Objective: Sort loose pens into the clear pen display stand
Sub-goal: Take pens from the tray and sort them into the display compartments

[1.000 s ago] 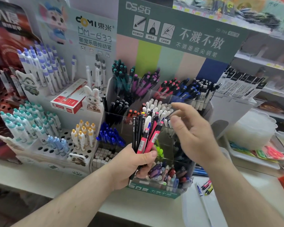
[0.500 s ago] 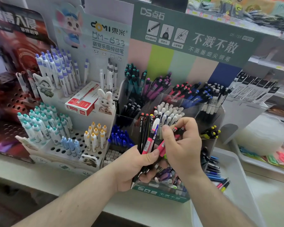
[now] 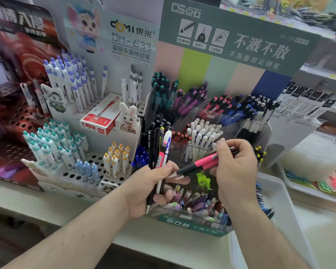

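Note:
My left hand (image 3: pixel 151 188) grips a bundle of loose pens (image 3: pixel 159 150), black, pink and white-blue, held upright in front of the clear pen display stand (image 3: pixel 258 133). My right hand (image 3: pixel 235 169) pinches two pink-and-black pens (image 3: pixel 200 164), pulled sideways out of the bundle with their tips still near my left thumb. The stand's tiered compartments hold teal, purple, red, blue, white and black pens, sorted by colour. Its lowest front compartment (image 3: pixel 194 208) holds mixed pens and is partly hidden by my hands.
A white perforated pen display (image 3: pixel 81 171) with cartoon figures and a red pen box (image 3: pixel 101 117) stands to the left. A white tray (image 3: pixel 279 200) with a few blue pens lies at the right. Shelves with packaged goods rise behind. The counter edge runs along the bottom.
My right hand closed on two pink pens in the bundle and drew them out to the right. The camera has shifted left and closer.

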Action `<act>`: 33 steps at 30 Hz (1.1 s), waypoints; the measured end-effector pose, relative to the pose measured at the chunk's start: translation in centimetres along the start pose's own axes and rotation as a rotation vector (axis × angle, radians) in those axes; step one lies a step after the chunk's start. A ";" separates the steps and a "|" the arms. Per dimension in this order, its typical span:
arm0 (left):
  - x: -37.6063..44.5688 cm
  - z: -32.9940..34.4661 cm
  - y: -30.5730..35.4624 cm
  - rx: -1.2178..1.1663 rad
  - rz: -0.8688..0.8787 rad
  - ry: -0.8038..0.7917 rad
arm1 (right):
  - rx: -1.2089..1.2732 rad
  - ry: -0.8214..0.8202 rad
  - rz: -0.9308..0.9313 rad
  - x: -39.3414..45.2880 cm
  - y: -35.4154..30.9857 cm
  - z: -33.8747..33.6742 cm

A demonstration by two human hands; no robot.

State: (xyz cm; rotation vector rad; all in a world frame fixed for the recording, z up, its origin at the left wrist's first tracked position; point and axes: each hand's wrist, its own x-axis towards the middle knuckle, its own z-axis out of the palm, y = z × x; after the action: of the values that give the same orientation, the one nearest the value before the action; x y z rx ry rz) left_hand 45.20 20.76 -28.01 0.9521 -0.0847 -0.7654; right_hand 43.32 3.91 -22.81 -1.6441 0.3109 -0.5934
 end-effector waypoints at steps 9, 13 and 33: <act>0.4 -0.1 -0.2 -0.126 0.141 -0.006 | 0.231 0.052 0.273 0.0 0.4 0.3; 0.4 0.3 -0.3 -0.066 0.171 -0.035 | 0.339 0.029 0.400 -0.3 0.5 0.8; 1.6 0.4 1.0 0.012 0.300 0.021 | 0.258 0.027 0.313 1.5 -0.7 0.6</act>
State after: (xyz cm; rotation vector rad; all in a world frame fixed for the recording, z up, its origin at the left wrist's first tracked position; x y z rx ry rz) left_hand 46.75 19.85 -27.39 0.9323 -0.2094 -0.4787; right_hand 44.84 3.75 -21.87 -1.3074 0.4810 -0.3999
